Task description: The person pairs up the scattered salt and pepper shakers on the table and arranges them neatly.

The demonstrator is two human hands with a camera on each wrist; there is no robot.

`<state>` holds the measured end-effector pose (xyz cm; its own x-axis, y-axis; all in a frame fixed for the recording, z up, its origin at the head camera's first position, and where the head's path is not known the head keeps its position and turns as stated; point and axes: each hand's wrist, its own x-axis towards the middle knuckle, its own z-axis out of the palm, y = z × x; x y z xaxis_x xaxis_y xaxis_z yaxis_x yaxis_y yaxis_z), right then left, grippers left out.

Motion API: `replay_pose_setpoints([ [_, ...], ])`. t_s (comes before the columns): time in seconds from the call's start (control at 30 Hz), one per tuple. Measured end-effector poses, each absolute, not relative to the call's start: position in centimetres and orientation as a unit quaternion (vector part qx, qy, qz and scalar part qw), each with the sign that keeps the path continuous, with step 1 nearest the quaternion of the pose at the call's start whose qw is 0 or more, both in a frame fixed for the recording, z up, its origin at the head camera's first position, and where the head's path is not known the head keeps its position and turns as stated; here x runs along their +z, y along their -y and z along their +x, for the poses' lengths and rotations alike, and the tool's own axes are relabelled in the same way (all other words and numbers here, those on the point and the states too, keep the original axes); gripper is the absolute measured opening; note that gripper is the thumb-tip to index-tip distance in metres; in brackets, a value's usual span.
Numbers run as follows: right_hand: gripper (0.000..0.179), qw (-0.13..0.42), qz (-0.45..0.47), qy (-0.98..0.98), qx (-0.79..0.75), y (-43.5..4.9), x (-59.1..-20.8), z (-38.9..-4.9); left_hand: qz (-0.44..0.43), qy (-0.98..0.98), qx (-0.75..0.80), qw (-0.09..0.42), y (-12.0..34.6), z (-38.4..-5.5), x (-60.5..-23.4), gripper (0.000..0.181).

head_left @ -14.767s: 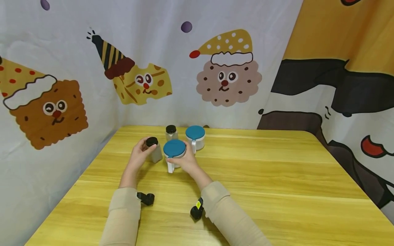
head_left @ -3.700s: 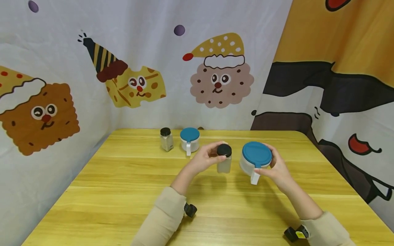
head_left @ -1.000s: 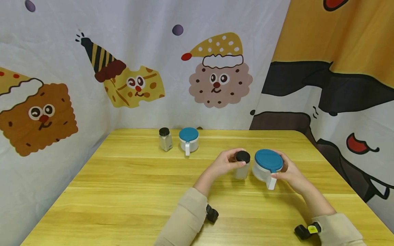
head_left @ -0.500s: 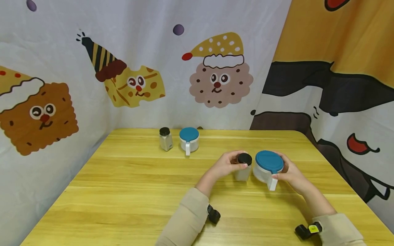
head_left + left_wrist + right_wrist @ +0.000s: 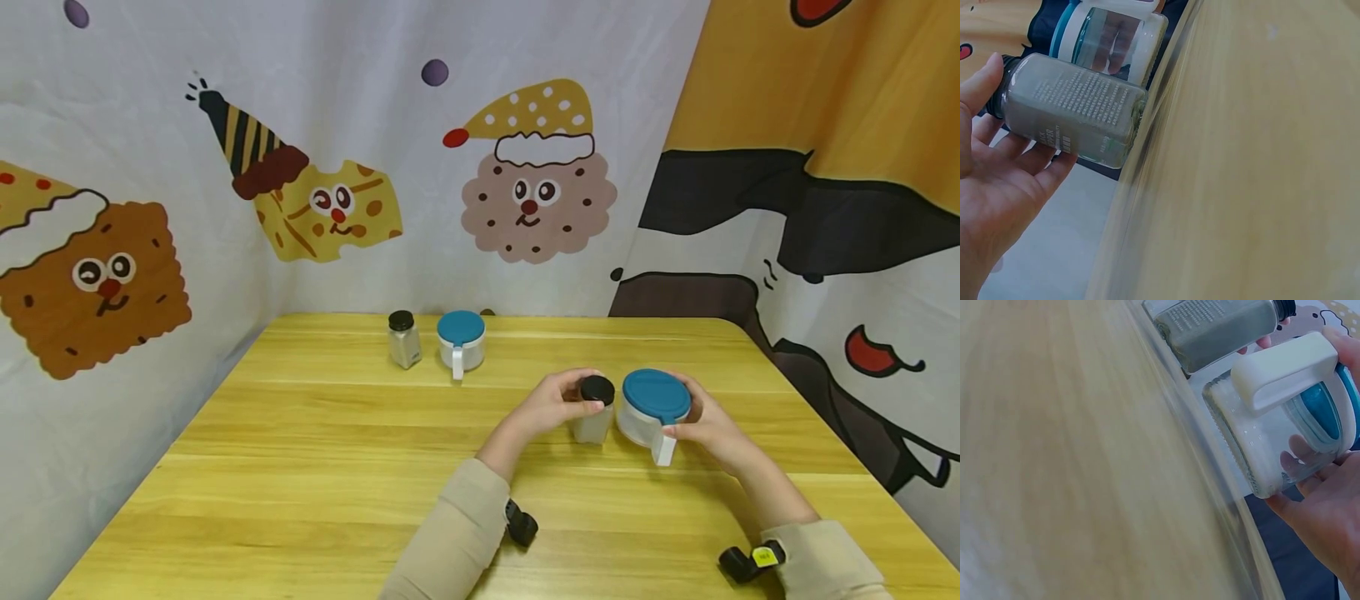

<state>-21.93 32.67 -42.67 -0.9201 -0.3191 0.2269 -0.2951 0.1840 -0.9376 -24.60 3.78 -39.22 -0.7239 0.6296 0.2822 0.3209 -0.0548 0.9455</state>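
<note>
Head view: a black-capped jar (image 5: pixel 592 427) is gripped by the left hand (image 5: pixel 551 403) and, just beside it, a blue-lidded pot (image 5: pixel 651 407) is held by the right hand (image 5: pixel 708 423), both at the right half of the bench (image 5: pixel 322 492). Farther back, a second jar (image 5: pixel 405 344) and a second lidded pot (image 5: pixel 461 342) are set near each other.

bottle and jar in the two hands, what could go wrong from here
The bottle and jar are close together and look like glass, so they might knock and chip. The left hand grips the bottle near its black cap, so a bump lower down could tip it. The jar's white handle sticks out toward the person, so an arm might catch it.
</note>
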Motion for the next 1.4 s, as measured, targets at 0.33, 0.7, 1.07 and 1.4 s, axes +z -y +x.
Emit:
replay_pose_setpoints([
  [0.33,0.078,0.027,-0.19,-0.78,-0.595,-32.7,-42.7,-21.9,0.344,-0.678,0.638,0.121,-3.7,-24.4,-39.2,0.041],
  [0.7,0.078,0.032,-0.194,-0.781,-0.593,-32.9,-42.9,-22.0,0.335,-0.691,0.632,0.111,-4.6,-26.3,-41.9,0.041],
  [1.07,0.079,0.039,-0.201,-0.773,-0.601,-32.9,-43.1,-22.1,0.329,-0.695,0.629,0.116,-4.6,-26.4,-42.2,0.04],
  [1.4,0.079,0.047,-0.211,-0.764,-0.608,-33.2,-43.3,-22.2,0.334,-0.699,0.623,0.112,-4.6,-26.5,-42.2,0.04],
])
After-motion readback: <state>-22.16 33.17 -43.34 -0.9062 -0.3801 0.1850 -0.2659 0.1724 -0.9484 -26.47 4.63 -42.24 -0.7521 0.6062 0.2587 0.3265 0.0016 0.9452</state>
